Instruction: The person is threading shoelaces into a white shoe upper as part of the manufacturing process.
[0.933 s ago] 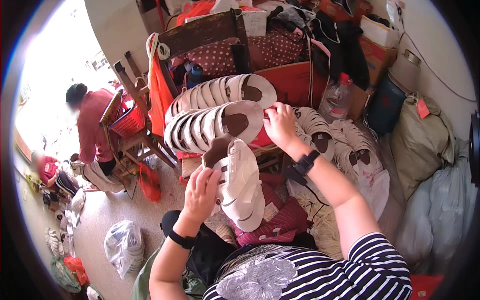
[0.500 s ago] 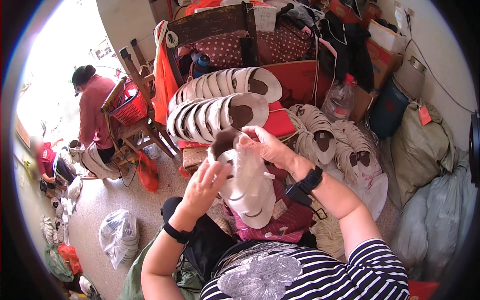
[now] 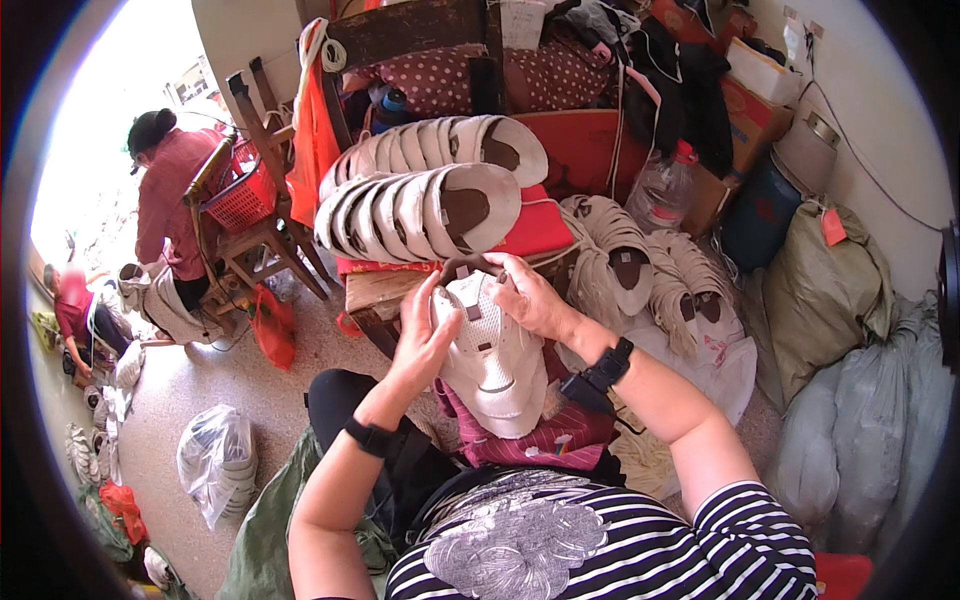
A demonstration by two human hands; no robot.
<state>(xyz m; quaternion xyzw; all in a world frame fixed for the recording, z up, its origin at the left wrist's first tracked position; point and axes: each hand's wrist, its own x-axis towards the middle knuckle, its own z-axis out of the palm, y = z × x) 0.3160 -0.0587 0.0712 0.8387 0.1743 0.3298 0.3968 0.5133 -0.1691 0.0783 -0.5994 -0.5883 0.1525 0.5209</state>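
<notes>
A white shoe upper (image 3: 492,365) with a perforated tongue area and a dark brown collar lies over my lap, toe toward me. My left hand (image 3: 425,335) is closed round its left side near the collar. On the other side my right hand (image 3: 530,300) grips the collar edge, fingers bent and thumb on top. Just beyond my hands, two nested rows of similar white uppers rest on a red-covered wooden bench: a near row (image 3: 410,215) and a far row (image 3: 420,150). Under the held upper shows a maroon striped cloth (image 3: 560,440).
More stacked uppers (image 3: 625,265) with cords stand to the right, near a clear plastic bottle (image 3: 665,190). Grey sacks (image 3: 870,430) line the right wall. A bag of uppers (image 3: 217,462) sits on the floor at left. A seated person (image 3: 185,200) works beyond a wooden chair (image 3: 265,240).
The upper has turned from tilted sideways to squarely front-up and lies straighter. My left hand has gone from loosely spread to closing on its side; the whole view has shifted slightly.
</notes>
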